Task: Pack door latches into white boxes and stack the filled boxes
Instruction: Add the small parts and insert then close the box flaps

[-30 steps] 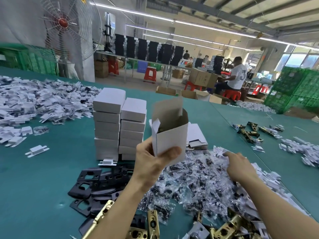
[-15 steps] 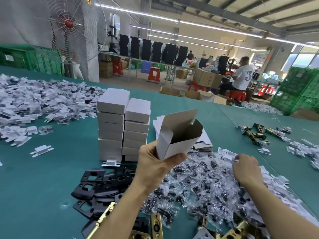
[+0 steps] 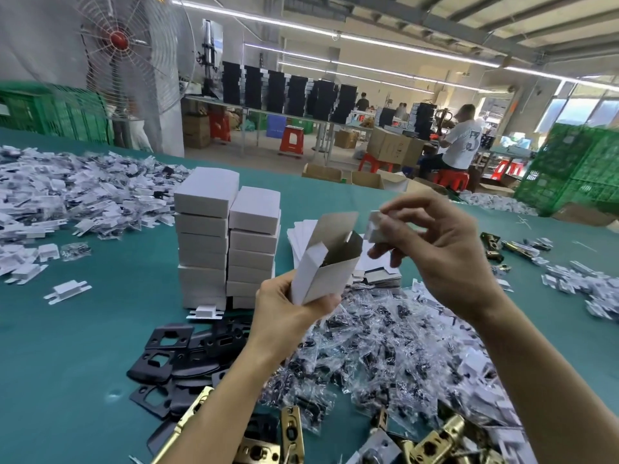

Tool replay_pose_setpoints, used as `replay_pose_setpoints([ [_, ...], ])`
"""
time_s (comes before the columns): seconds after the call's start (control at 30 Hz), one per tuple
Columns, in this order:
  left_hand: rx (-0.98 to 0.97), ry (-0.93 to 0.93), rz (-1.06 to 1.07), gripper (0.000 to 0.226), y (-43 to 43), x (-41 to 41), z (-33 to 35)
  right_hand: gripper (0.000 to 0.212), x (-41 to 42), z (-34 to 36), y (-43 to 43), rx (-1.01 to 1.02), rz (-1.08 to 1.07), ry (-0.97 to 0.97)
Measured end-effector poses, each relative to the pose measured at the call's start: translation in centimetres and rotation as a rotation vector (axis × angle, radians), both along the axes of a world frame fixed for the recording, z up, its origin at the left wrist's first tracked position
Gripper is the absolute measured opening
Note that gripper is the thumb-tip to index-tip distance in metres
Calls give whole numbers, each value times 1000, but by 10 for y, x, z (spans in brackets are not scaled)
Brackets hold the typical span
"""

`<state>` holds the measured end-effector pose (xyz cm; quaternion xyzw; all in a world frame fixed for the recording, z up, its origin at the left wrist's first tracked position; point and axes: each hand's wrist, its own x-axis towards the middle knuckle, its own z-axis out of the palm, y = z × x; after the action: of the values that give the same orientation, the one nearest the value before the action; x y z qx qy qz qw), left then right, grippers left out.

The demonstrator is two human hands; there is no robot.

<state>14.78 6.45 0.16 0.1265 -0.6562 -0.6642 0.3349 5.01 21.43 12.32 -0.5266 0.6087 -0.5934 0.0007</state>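
In the head view I am in the middle of filling a box. My left hand [image 3: 288, 303] grips the white box [image 3: 321, 266] at its lower end, fingers [image 3: 326, 303] wrapped round it. The mouth is tilted up and to the right, and the top flap [image 3: 335, 226] stands open.

My right hand [image 3: 445, 262] is raised just beside that mouth, its fingers [image 3: 402, 209] pinching a small white piece [image 3: 376, 226]. The piece is not yet inside.

As I judge it, the next move is to bring the piece down to the narrow opening, line it up, and slide it in without catching the flap, while the left hand keeps the box steady. After that the flap has to be tucked shut and the box set on the stacks [image 3: 227, 242] of closed boxes. These stand on the counter [image 3: 67, 346] behind the box and to its left.

- **White piece:** it is blurred, so I cannot say whether it is folded card or plastic.
- **Inside the box:** something dark shows in the mouth, but I cannot tell whether a latch is already in there.
- **Bottom of the box:** it is hidden in my palm.
- **Under my forearms:** they cover part of the heap of clear bags [image 3: 385, 346] and the black plates [image 3: 181, 356].
- **Brass latches [image 3: 432, 443]:** they are cut off at the bottom edge.
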Motion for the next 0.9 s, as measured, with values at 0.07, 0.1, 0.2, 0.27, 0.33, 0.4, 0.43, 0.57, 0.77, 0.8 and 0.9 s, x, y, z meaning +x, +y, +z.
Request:
replay_pose_setpoints([
  [0.07, -2, 33, -32, 23, 3, 2, 3, 12, 9, 6, -7, 36, -31, 122],
  [0.1, -6, 50, -44, 25, 4, 3, 5, 10, 12, 7, -9, 68, -57, 176],
  [0.2, -7, 107, -94, 27, 7, 4, 7, 14, 15, 6, -12, 173, -30, 213],
  [0.27, 0, 140, -122, 29, 8, 5, 8, 17, 17, 8, -11, 227, 0, 215],
  [0.33, 0, 142, -125, 32, 8, 6, 8, 18, 18, 11, -8, 252, -23, 269],
  [0.4, 0, 127, -115, 28, 7, 6, 8, 20, 18, 13, -5, 265, -69, 310],
  [0.43, 3, 126, -115, 26, 7, 5, 9, 22, 18, 14, -3, 283, -80, 312],
  [0.57, 12, 123, -114, 28, 7, 4, 8, 7, 17, 14, 0, 387, -91, 372],
  [0.77, -17, 116, -87, 25, 5, 4, 8, 6, 11, 19, 7, 447, -191, 395],
  [0.8, -29, 109, -68, 23, 5, 3, 8, 8, 11, 19, 7, 463, -181, 388],
  [0.9, -104, 79, 1, 19, 4, 1, 5, 21, 12, 17, 4, 512, -192, 383],
])
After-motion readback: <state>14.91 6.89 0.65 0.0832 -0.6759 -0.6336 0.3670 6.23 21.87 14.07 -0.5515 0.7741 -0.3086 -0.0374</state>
